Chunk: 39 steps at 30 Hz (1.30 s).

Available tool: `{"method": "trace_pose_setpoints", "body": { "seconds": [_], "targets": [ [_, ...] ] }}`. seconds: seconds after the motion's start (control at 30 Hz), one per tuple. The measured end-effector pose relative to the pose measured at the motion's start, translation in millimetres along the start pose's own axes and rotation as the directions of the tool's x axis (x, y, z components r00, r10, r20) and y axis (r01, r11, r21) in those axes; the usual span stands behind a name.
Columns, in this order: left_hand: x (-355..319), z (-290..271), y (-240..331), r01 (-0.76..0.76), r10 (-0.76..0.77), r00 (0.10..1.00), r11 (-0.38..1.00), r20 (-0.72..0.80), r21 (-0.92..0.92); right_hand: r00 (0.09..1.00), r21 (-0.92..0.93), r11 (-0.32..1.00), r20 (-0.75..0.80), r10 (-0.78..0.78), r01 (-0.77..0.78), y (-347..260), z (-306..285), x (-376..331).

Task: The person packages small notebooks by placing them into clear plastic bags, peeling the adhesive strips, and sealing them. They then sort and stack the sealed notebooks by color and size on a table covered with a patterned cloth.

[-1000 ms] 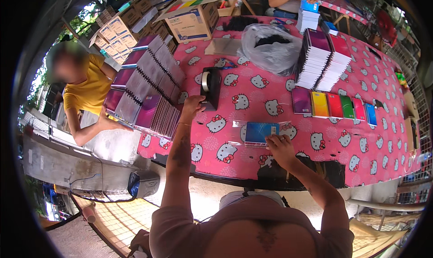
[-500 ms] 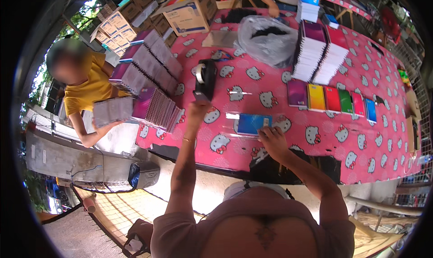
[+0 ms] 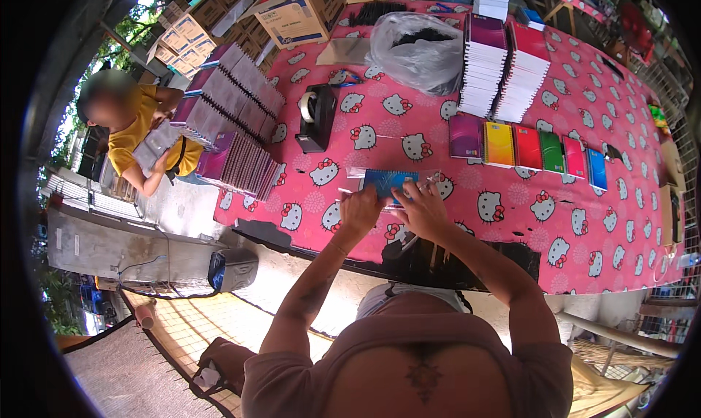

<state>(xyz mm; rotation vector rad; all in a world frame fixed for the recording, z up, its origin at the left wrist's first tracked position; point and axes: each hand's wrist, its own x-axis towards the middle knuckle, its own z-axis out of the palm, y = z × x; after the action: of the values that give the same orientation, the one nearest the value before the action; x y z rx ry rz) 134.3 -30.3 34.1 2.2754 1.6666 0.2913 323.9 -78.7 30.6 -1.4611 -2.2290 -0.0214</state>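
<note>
A small blue spiral notebook [image 3: 391, 178] lies flat in front of me, with clear plastic film [image 3: 355, 173] showing around it. At its near left edge is my left hand [image 3: 362, 208], the fingers bent and pressed together; anything small between them is hidden. My right hand [image 3: 426, 212] is closed on the near right edge of the notebook and its film. The two hands nearly meet. Beyond my left hand stands a black tape dispenser [image 3: 317, 122] with a roll of tape, which neither hand touches.
The pink patterned table [image 3: 431, 137] carries tall notebook stacks [image 3: 480, 67] and a row of coloured notebooks [image 3: 527, 148]. A plastic bag [image 3: 416, 53] sits further back. More stacks [image 3: 237, 162] stand at left, beside a person in yellow [image 3: 146, 137] holding a bundle. Cardboard boxes [image 3: 299, 18] are behind.
My left hand has come from the tape dispenser to the blue notebook. My right hand stays at the notebook. The person in yellow has drawn the bundle toward their body.
</note>
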Motion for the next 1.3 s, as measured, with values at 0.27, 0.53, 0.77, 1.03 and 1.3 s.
{"method": "trace_pose_setpoints", "body": {
  "seconds": [0.27,0.53,0.77,1.03,1.3],
  "targets": [
    [-27,16,-4,-0.588,0.613,0.695,0.785,-0.376,0.195,0.487,0.239,0.663,0.847,0.215,-0.710,54,-30,115],
    [4,18,-36,-0.112,-0.016,0.977,0.809,-0.212,-0.576,0.671,0.654,0.210,0.741,0.018,-0.727,110,-17,68],
    [-13,54,-7,-0.187,-0.150,0.960,0.280,-0.235,-0.942,0.836,0.864,0.033,0.475,0.277,-0.502,8,32,25],
    [1,45,-18,-0.298,-0.123,0.942,0.122,-0.313,-0.947,0.861,0.948,0.145,0.185,0.474,-0.283,2,29,25],
    [144,-83,-199,0.217,-0.452,0.888,0.569,-0.081,-0.793,0.985,0.215,0.963,0.028,-0.170,0.160,-27,-89,81]
  ]
}}
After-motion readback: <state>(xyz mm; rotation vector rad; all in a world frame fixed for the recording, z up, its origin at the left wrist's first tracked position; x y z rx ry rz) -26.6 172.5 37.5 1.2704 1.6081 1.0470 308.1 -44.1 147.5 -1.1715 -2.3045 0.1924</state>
